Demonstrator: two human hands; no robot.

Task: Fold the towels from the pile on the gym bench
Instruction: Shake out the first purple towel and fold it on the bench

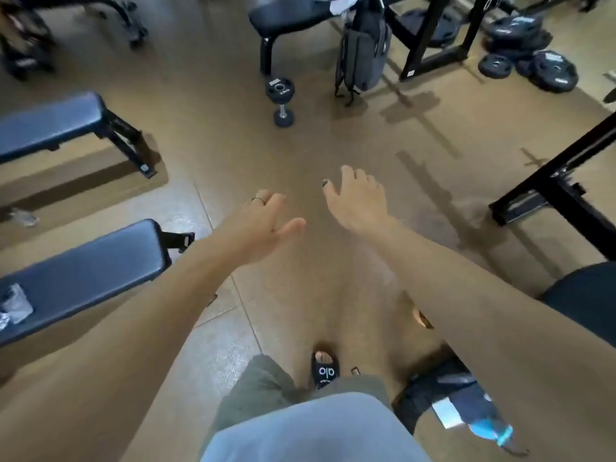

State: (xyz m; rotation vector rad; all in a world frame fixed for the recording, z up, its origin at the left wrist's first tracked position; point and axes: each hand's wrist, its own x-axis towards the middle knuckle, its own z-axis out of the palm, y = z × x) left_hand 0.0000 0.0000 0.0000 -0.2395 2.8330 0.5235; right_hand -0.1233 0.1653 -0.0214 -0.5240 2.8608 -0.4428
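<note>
Head view: both bare arms reach forward over the brown gym floor [233,135]. The left hand [266,218] and right hand [356,201] hang apart with loose fingers, holding nothing. A crumpled white-grey towel [15,303] lies at the near left end of a dark blue padded bench [100,265].

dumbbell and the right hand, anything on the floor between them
Nothing: the head view shows only bare brown floor between the dumbbell and the right hand.
</note>
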